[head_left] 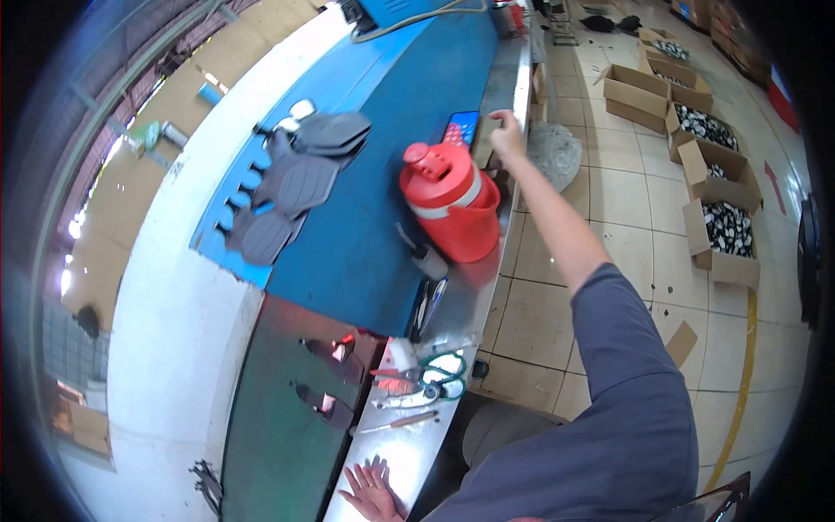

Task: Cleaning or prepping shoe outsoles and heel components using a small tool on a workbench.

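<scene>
Extends right hand point(507, 141) beyond red jug point(461, 228) (cannot tell fingers' grip); holds left hand point(372, 496) palm-up, short of jug, with spread fingers.

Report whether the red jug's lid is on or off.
On: the red lid sits over the top of the red jug, covering it.

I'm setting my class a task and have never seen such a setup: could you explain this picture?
There is no machine arm here, just a person's two bare hands. The picture comes from a wide, edge-bending camera on the person's head, looking down. The left hand is open and empty. The right hand reaches out near a smartphone; whether it holds anything is unclear. Overlapping dark-grey pads lie on the blue surface, a red jug stands at its edge, and green-handled scissors lie on a metal ledge.
</scene>
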Tool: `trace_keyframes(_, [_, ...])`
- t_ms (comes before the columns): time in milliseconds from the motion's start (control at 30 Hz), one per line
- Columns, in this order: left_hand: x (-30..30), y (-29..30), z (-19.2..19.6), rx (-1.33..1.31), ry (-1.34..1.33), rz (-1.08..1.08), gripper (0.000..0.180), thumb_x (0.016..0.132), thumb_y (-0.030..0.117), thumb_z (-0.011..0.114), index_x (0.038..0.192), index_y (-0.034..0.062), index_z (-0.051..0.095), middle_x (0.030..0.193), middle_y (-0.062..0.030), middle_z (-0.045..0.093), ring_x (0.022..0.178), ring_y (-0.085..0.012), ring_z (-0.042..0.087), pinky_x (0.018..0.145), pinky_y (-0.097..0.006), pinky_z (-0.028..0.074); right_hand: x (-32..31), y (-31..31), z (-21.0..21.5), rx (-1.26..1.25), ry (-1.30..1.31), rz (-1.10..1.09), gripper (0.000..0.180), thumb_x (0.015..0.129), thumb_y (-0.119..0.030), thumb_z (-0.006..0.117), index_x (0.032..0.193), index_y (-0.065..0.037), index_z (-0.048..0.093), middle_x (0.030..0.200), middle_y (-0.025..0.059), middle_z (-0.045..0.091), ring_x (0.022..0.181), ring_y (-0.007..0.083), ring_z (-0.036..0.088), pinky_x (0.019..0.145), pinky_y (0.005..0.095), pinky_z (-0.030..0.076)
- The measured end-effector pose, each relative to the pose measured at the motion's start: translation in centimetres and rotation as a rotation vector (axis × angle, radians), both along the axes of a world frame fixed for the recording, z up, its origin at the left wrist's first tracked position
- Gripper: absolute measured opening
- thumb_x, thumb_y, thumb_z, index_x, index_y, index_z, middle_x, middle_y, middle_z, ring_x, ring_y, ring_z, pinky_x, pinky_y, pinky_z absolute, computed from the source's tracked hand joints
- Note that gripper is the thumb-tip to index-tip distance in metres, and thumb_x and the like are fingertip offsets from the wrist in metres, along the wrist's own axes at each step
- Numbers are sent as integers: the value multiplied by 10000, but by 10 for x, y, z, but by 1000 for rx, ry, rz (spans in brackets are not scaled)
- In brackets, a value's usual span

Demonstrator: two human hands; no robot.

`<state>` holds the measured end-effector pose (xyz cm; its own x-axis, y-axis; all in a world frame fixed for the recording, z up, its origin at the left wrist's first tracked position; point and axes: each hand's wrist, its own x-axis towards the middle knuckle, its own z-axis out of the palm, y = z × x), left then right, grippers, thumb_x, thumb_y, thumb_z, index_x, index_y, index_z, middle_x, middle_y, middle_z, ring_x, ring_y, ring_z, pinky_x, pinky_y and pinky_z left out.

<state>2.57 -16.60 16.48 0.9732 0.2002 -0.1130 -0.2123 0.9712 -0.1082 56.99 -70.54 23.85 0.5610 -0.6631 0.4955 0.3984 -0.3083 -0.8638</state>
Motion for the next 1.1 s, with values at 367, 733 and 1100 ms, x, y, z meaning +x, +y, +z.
trace_keyframes(367, [31,44,18,1174,654,-64,409,949,221,560,1295,7,517,1158,-144,621,957,-232,636,856,-343,519,-330,186,28,176,82,1308,163,900,-81,506,1042,-26,564,948,88,636,777,135,598,705,256,488])
trace_keyframes(733, [160,121,-7,2314,963,508,484,827,356,685,1234,112,593,1291,-207,535,1189,-373,498,1009,-452,381,-438,384,-43,-223,656,1949,176,919,-22,488,1037,-12,617,839,46,649,732,80,583,666,228,473])
trace_keyframes(1100, [189,100,-25,2280,1058,794,240,703,129,755,932,116,686,1075,-152,572,1006,-362,562,877,-425,468,-449,388,-76,-459,302,1737,168,870,10,499,982,11,625,830,111,655,742,185,653,679,288,506])
